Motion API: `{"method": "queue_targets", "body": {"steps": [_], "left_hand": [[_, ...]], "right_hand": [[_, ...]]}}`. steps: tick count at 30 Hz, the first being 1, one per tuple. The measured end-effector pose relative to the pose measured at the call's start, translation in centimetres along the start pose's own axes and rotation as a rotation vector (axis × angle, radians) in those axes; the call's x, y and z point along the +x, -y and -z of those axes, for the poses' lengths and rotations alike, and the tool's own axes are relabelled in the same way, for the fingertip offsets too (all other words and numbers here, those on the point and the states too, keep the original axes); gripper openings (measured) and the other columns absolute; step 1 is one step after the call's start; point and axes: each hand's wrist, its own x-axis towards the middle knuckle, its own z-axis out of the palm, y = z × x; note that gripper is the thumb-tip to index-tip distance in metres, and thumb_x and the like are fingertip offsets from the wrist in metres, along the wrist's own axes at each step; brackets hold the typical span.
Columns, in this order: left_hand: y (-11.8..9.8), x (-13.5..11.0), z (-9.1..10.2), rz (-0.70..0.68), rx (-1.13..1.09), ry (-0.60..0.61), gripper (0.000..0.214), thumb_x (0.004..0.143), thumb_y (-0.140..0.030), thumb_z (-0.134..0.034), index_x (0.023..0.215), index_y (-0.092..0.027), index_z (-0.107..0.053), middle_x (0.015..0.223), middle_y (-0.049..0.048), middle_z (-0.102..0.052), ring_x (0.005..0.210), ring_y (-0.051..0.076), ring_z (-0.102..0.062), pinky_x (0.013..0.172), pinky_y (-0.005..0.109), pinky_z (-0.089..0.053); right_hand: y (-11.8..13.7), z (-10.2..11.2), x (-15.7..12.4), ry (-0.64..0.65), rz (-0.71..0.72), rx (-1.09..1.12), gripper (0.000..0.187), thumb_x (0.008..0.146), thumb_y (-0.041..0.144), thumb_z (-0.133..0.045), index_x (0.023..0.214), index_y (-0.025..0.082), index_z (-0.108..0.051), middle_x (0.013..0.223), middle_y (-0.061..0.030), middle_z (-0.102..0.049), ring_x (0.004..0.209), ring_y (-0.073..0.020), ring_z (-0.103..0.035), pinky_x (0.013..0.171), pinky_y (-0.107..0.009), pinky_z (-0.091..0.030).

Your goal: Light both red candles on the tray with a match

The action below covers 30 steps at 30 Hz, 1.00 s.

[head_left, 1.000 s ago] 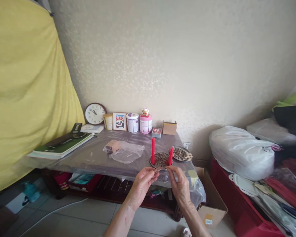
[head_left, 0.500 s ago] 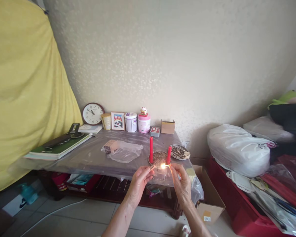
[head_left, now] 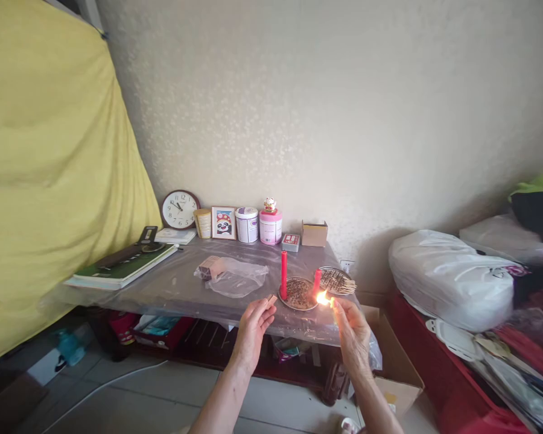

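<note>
Between the fingertips of my right hand (head_left: pixel 353 331) is a burning match (head_left: pixel 331 302), its bright flame pointing left toward the short red candle (head_left: pixel 317 280). I cannot tell whether the flame touches the candle. My left hand (head_left: pixel 253 330) pinches a small flat brown piece (head_left: pixel 272 299), left of and below the metal plate (head_left: pixel 294 309). A taller red candle (head_left: pixel 283 274) stands upright at that plate's left side, with brown speckled material covering the plate. Behind it, a second plate (head_left: pixel 328 269) holds many matchsticks (head_left: pixel 347 286), their dark heads pointing left.
A crumpled plastic bag (head_left: pixel 242 277) with a brown box (head_left: pixel 209 268) lies left of the candles on the plastic-covered table (head_left: pixel 163 289). A clock (head_left: pixel 180 210), picture frame (head_left: pixel 224 223), and tins line the wall. Right stand a cardboard box (head_left: pixel 396 355) and white bag (head_left: pixel 450 277).
The match has flared into a larger flame. My right hand has moved right, away from my left hand, and the two are now farther apart. The view has shifted slightly.
</note>
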Motion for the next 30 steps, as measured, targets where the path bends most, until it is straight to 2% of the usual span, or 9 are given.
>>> {"method": "queue_targets", "body": {"steps": [5, 10, 15, 21, 30], "left_hand": [[0.2, 0.2, 0.2, 0.013, -0.006, -0.006, 0.022, 0.071, -0.034, -0.071, 0.086, -0.019, -0.067, 0.089, 0.0043, -0.070, 0.089, 0.018, -0.063, 0.084, 0.031, -0.043], [0.2, 0.3, 0.4, 0.027, -0.011, -0.003, 0.021, 0.071, -0.034, -0.071, 0.086, -0.020, -0.067, 0.090, 0.0034, -0.071, 0.091, 0.018, -0.063, 0.088, 0.033, -0.042], [0.2, 0.2, 0.6, 0.027, -0.009, 0.003, 0.019, 0.073, -0.034, -0.070, 0.085, -0.021, -0.066, 0.090, 0.0032, -0.070, 0.093, 0.018, -0.062, 0.089, 0.033, -0.042], [0.2, 0.3, 0.6, 0.028, -0.003, 0.000, 0.020, 0.073, -0.035, -0.069, 0.086, -0.020, -0.065, 0.092, 0.0043, -0.069, 0.095, 0.019, -0.062, 0.088, 0.033, -0.042], [0.3, 0.4, 0.6, 0.043, -0.002, -0.011, 0.021, 0.072, -0.035, -0.070, 0.086, -0.019, -0.065, 0.092, 0.0052, -0.069, 0.095, 0.020, -0.062, 0.089, 0.033, -0.043]], "right_hand": [[-0.4, 0.2, 0.1, -0.036, -0.089, 0.069, 0.026, 0.076, 0.047, -0.062, 0.078, 0.020, -0.064, 0.066, 0.0017, -0.061, 0.058, -0.0142, -0.055, 0.053, -0.023, -0.044], [-1.2, 0.5, 0.2, -0.029, -0.135, 0.097, 0.028, 0.077, 0.049, -0.060, 0.081, 0.021, -0.065, 0.061, 0.0036, -0.064, 0.050, -0.0135, -0.055, 0.046, -0.023, -0.041], [-1.2, 0.6, 0.3, -0.050, -0.136, 0.144, 0.024, 0.078, 0.044, -0.062, 0.079, 0.020, -0.066, 0.063, 0.0024, -0.065, 0.055, -0.0139, -0.058, 0.050, -0.023, -0.043], [-1.4, 0.7, 0.8, -0.087, -0.144, 0.195, 0.020, 0.073, 0.040, -0.068, 0.073, 0.020, -0.068, 0.068, 0.0021, -0.065, 0.065, -0.0142, -0.061, 0.065, -0.025, -0.048], [-1.4, 0.8, 1.0, -0.091, -0.213, 0.338, 0.020, 0.069, 0.040, -0.073, 0.072, 0.021, -0.069, 0.068, 0.0031, -0.066, 0.060, -0.0120, -0.060, 0.065, -0.025, -0.050]]}}
